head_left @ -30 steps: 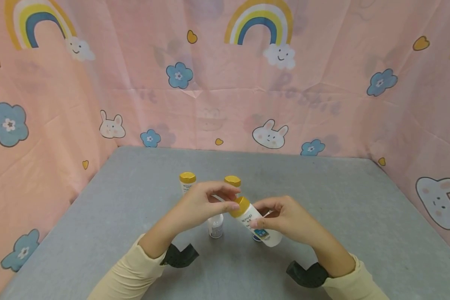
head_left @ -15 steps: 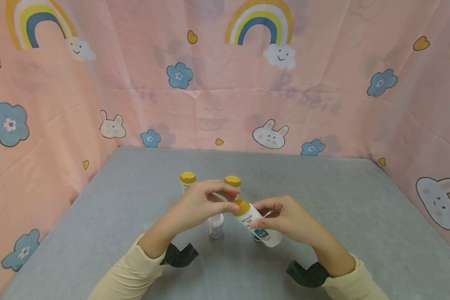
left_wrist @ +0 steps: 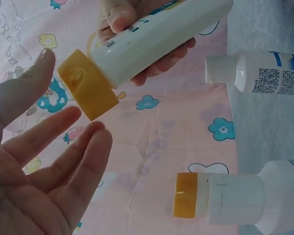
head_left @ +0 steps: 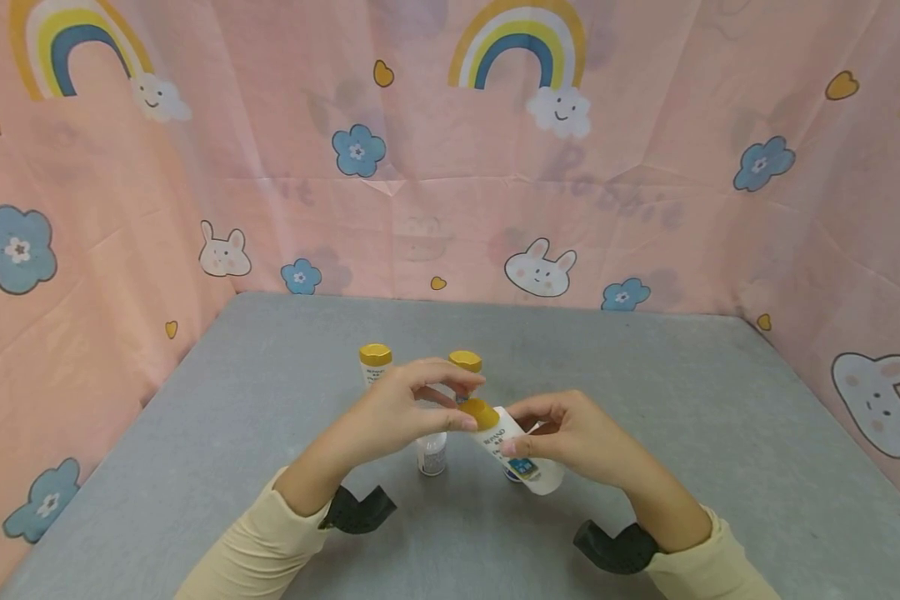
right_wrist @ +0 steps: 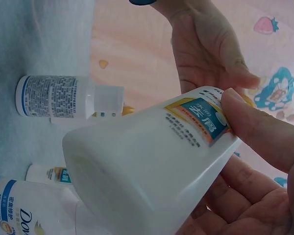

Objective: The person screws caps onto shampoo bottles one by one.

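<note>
My right hand (head_left: pixel 570 429) grips a white shampoo bottle (right_wrist: pixel 152 152) with a gold cap (left_wrist: pixel 88 84), thumb on its label side and fingers behind. The bottle is tilted, its cap towards my left hand (head_left: pixel 401 412). Thumb and fingers of that left hand are spread around the cap, and a gap shows between them and the cap in the left wrist view. A small white bottle (head_left: pixel 432 460) stands below the left hand. Another bottle, with a Dove label (right_wrist: pixel 27 210), stands mostly hidden behind the held one.
Two more gold-capped bottles stand farther back on the grey table (head_left: pixel 645 392): one to the left (head_left: pixel 376 358) and one in the middle (head_left: pixel 466 362), both partly covered by the left hand. A pink patterned cloth (head_left: pixel 450 208) hangs around the table.
The gold cap has tipped and turned slightly at the bottle's top. My left thumb has moved down a little and the left fingers have spread wider. The right hand stays almost still.
</note>
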`<state>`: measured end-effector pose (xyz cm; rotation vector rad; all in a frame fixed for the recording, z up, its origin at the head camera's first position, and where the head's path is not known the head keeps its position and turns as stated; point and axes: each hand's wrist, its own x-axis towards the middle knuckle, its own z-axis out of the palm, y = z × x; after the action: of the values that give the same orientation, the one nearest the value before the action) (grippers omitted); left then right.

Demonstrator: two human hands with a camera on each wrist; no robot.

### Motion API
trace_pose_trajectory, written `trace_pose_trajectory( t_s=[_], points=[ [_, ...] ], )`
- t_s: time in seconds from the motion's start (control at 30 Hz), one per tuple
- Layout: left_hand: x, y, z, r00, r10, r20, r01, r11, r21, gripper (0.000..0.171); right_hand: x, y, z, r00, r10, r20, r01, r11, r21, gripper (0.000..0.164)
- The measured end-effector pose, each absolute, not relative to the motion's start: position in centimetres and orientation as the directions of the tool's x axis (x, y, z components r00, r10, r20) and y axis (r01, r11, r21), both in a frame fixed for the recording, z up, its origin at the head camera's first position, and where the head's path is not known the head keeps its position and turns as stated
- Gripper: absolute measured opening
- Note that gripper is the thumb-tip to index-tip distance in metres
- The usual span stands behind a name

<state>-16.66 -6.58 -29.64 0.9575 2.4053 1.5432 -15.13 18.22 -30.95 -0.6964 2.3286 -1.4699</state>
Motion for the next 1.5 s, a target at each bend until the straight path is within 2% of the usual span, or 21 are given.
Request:
trace_pose_trajectory(
  t_s=[0.1, 0.37, 0.53, 0.7, 0.83, 1.07, 1.23, 1.37, 1.5],
  points=[
    [-16.67, -6.58, -29.65, -0.794, 0.56, 0.237, 0.452, 0.282, 0.846, 0.035, -15.15, 18.19, -30.94, -0.838, -0.546, 0.001, -0.236, 0.361, -0.902, 0.034],
    [-16.68, -6.43, -29.85, -0.771, 0.59, 0.24, 0.473, 0.278, 0.836, 0.023, -15.2, 18.23, -30.97, -0.836, -0.549, 0.003, -0.247, 0.372, -0.895, 0.034],
    [-16.7, -6.63, -29.79, -0.763, 0.608, 0.219, 0.457, 0.267, 0.848, 0.032, -15.2, 18.18, -30.97, -0.837, -0.548, 0.001, -0.245, 0.373, -0.895, 0.035],
    [-16.67, -6.78, -29.64, -0.816, 0.558, 0.148, 0.386, 0.336, 0.859, 0.045, -15.2, 18.15, -30.98, -0.84, -0.542, 0.006, -0.246, 0.37, -0.896, 0.035],
    [-16.67, -6.45, -29.87, -0.838, 0.529, 0.133, 0.369, 0.37, 0.852, 0.04, -15.22, 18.14, -30.99, -0.845, -0.535, 0.001, -0.242, 0.38, -0.893, 0.035],
    [-16.56, -6.25, -29.99, -0.823, 0.547, 0.15, 0.382, 0.34, 0.859, 0.028, -15.2, 18.24, -30.97, -0.848, -0.529, -0.029, -0.22, 0.403, -0.888, 0.035],
    [-16.54, -6.51, -29.72, -0.799, 0.585, 0.14, 0.383, 0.315, 0.868, 0.039, -15.16, 18.25, -30.97, -0.846, -0.532, -0.028, -0.218, 0.395, -0.893, 0.035],
    [-16.61, -6.55, -29.66, -0.811, 0.573, 0.12, 0.356, 0.32, 0.878, 0.051, -15.16, 18.14, -31.0, -0.851, -0.525, -0.025, -0.217, 0.393, -0.894, 0.034],
    [-16.62, -6.46, -29.74, -0.824, 0.557, 0.103, 0.344, 0.348, 0.872, 0.042, -15.14, 18.12, -30.99, -0.849, -0.529, -0.009, -0.228, 0.382, -0.896, 0.034]
  ],
)
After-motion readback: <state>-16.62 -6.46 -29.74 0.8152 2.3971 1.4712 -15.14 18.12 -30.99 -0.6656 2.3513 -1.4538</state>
